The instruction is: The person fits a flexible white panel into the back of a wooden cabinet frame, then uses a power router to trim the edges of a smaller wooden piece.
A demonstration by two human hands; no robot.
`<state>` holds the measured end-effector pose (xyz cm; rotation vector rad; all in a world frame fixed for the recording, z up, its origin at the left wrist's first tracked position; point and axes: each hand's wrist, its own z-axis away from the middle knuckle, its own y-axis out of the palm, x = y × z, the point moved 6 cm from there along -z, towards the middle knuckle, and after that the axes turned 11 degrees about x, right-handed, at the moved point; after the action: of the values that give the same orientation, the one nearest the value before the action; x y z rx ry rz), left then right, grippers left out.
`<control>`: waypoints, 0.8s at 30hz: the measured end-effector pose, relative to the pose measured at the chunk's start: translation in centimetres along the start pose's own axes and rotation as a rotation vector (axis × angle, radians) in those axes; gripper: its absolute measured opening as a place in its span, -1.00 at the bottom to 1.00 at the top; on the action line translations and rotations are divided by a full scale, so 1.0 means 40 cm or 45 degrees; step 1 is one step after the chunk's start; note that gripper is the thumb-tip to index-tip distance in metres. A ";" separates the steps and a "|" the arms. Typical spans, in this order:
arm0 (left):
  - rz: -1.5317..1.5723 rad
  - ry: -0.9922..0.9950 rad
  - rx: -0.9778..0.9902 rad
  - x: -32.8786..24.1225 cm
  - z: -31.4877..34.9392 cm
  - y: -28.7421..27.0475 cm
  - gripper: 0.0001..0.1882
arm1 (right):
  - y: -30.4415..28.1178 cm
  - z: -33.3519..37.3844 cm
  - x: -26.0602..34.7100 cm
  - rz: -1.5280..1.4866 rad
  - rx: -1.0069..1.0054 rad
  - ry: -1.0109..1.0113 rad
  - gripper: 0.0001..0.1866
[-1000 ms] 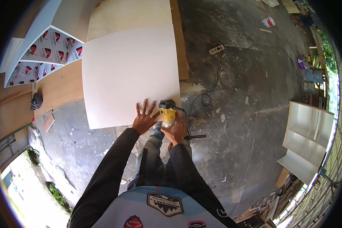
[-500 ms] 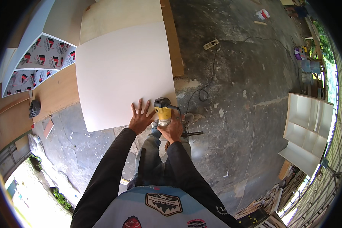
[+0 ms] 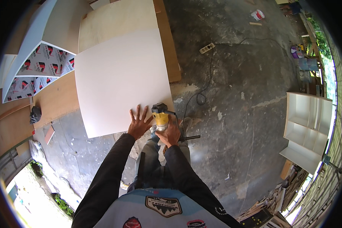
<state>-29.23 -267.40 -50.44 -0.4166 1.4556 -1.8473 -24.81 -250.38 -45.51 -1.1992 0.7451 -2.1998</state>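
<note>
A yellow-and-black trim router (image 3: 161, 118) stands upright at the near right corner of a large white panel (image 3: 121, 81). My right hand (image 3: 171, 133) is wrapped round its lower body from the right. Beside it, my left hand (image 3: 139, 126) lies on the panel's near edge with fingers spread, its thumb close to the router base. The router's bit and the contact with the edge are hidden. A dark cord leaves the router's top and runs past my right hand.
The cord leads to a white power strip (image 3: 207, 48) on the concrete floor. White-and-grey cabinet boxes (image 3: 38, 53) stand at the left. A white shelf unit (image 3: 306, 131) is on the right, with scrap wood (image 3: 268, 203) below it. A small bucket (image 3: 257, 15) sits far off.
The whole view has shifted slightly, so the panel, hands and router sit a little lower in the picture. Both hands keep nearly the same places relative to the panel.
</note>
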 end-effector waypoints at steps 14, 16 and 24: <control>0.288 -0.204 0.219 0.118 -0.130 -0.066 -0.05 | 0.021 0.005 -0.036 0.004 0.009 0.037 0.04; 0.284 -0.222 0.325 0.151 -0.214 -0.134 0.00 | 0.010 0.007 -0.027 -0.009 -0.032 -0.001 0.03; 0.221 -0.369 0.585 0.281 -0.484 -0.255 0.62 | 0.052 0.005 -0.045 -0.075 0.108 0.130 -0.05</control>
<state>-52.95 -261.04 -48.88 -0.3015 0.8159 -1.8224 -23.42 -250.68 -47.87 -1.0866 0.6573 -2.3317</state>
